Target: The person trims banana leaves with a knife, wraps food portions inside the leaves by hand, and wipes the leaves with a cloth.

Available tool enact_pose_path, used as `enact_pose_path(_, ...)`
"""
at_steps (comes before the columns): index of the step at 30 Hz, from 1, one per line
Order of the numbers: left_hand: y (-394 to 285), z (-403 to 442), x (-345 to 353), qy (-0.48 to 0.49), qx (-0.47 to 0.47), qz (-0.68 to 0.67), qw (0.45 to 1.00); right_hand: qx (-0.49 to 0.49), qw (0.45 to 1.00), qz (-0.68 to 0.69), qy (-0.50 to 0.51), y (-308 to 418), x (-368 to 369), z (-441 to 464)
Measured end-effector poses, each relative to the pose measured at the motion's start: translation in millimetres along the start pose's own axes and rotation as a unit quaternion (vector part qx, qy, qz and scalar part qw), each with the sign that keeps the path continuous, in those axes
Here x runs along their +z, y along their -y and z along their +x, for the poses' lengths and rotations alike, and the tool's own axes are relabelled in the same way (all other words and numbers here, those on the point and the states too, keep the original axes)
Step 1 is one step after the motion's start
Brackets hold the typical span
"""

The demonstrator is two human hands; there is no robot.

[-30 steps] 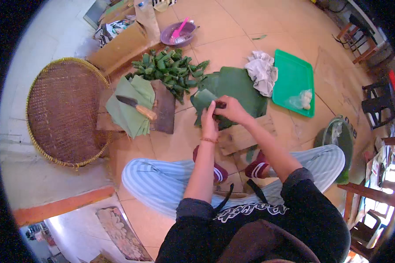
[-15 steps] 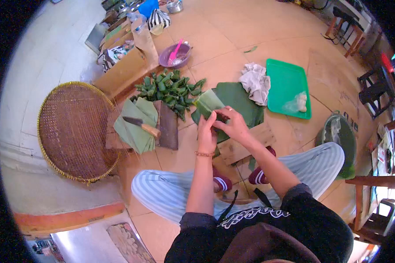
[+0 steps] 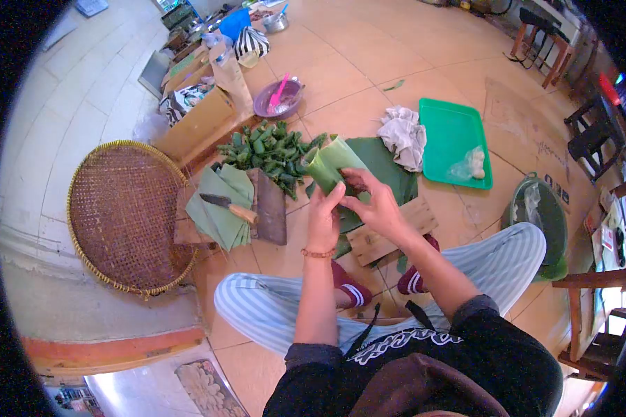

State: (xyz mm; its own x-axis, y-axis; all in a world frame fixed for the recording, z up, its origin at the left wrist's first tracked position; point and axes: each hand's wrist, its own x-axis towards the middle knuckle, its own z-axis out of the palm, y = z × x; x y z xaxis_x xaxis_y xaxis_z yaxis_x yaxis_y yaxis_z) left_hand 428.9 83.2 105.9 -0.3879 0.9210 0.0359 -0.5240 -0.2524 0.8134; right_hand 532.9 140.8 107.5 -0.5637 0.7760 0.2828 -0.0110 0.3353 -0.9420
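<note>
A banana leaf piece (image 3: 332,161), curled into an open tube, is held up in front of me. My left hand (image 3: 323,212) grips its lower left side with the thumb pointing up. From the right, my right hand (image 3: 374,203) has its fingers bent around the lower edge; the fingertips are partly hidden behind the leaf. Below the hands lie larger dark green leaves (image 3: 389,165) and a small wooden board (image 3: 393,231). To the left, a knife (image 3: 229,208) rests on a stack of cut leaf pieces (image 3: 222,184) on another board (image 3: 270,208).
Folded leaf parcels (image 3: 271,151) are heaped beyond the knife. A round woven tray (image 3: 73,208) stands at left. A purple bowl (image 3: 295,104) with a pink utensil, a crumpled cloth (image 3: 402,139), a green tray (image 3: 455,118) and a dark green tub (image 3: 553,226) surround the work area.
The leaf piece has curled further and now shows an open tube end. My right hand has shifted slightly lower against it. The camera view has moved a little.
</note>
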Motion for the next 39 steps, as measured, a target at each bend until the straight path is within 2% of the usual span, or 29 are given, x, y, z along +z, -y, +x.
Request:
enact_pose_path(2,-1,0,0,-0.005,0.007,0.028,1.000,-0.019,0.999,-0.012,-0.026,2,5,-4)
enact_pose_path(5,-9,-5,11,-0.026,0.021,0.079,0.996,-0.170,0.956,-0.216,-0.102,16,5,-4)
enact_pose_path(11,-14,-12,13,-0.006,0.013,0.031,0.999,-0.056,0.998,-0.028,-0.010,11,1,-7)
enact_pose_path(14,-17,-13,17,-0.017,0.025,0.069,0.997,-0.168,0.966,-0.176,-0.085,21,6,-9)
enact_pose_path(16,-16,-13,21,-0.042,0.042,0.128,0.990,-0.139,0.971,-0.175,-0.085,22,5,-8)
enact_pose_path(19,-13,-12,13,-0.013,0.066,0.114,0.991,-0.103,0.986,-0.121,-0.050,21,0,-9)
enact_pose_path(23,-14,-15,13,-0.029,0.058,0.118,0.991,-0.095,0.992,-0.080,-0.033,18,-2,-10)
enact_pose_path(26,-10,-13,10,-0.070,0.059,0.096,0.991,-0.226,0.940,-0.243,-0.074,36,-13,-6)
enact_pose_path(28,-13,-13,11,-0.081,0.054,0.076,0.992,-0.193,0.935,-0.249,-0.162,31,-20,0)
enact_pose_path(30,-16,-14,12,-0.065,0.048,0.075,0.994,-0.104,0.976,-0.146,-0.126,19,-31,4)
enact_pose_path(31,-15,-14,12,-0.061,0.048,0.086,0.993,-0.027,0.998,-0.037,-0.043,6,-37,3)
enact_pose_path(32,-14,-14,13,-0.056,0.049,0.097,0.993,0.050,0.995,0.074,0.040,-3,-41,3)
enact_pose_path(33,-12,-14,14,-0.062,0.047,0.108,0.991,0.081,0.989,0.089,0.083,-2,-40,-1)
enact_pose_path(35,-6,-15,13,-0.075,0.041,0.129,0.988,0.010,0.997,-0.037,0.063,3,-29,-9)
enact_pose_path(36,-5,-16,11,-0.047,0.043,0.119,0.991,-0.026,0.993,-0.099,0.053,11,-21,-11)
enact_pose_path(38,-4,-18,1,0.008,0.048,0.101,0.994,-0.117,0.987,-0.103,0.030,21,-11,-16)
enact_pose_path(39,3,-11,-2,-0.022,0.029,0.076,0.996,-0.145,0.981,-0.124,0.030,20,-6,-19)
